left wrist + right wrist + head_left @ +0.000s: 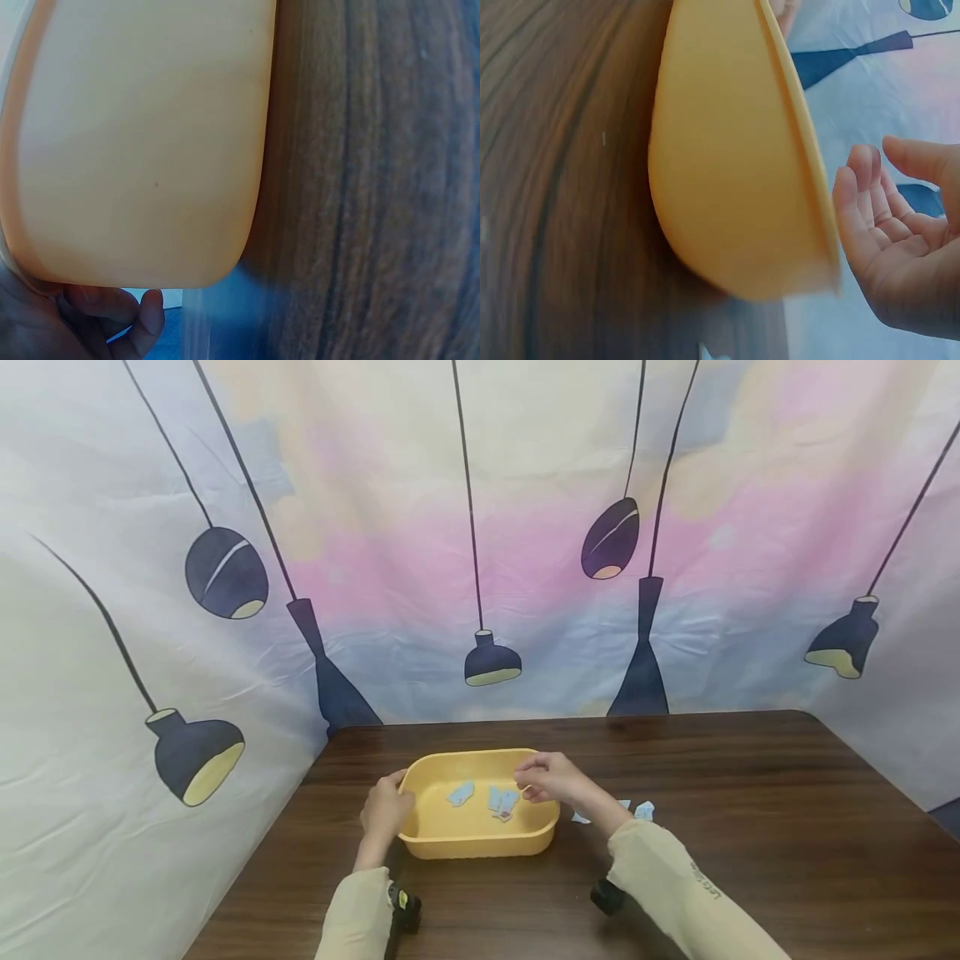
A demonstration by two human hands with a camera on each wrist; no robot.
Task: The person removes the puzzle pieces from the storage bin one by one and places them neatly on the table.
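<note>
Left grip: grasps the yellow basin at its left rim. Right grip: fingers relaxed, thumb parted, at the basin's right end, apparently empty. Basin, containing paper scraps, stands on wooden counter before lamp-printed backdrop.

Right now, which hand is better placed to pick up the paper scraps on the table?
Probably the right grip: it looks empty and nearer the paper scraps, right of the yellow basin; the left grip holds the basin's left end.
</note>
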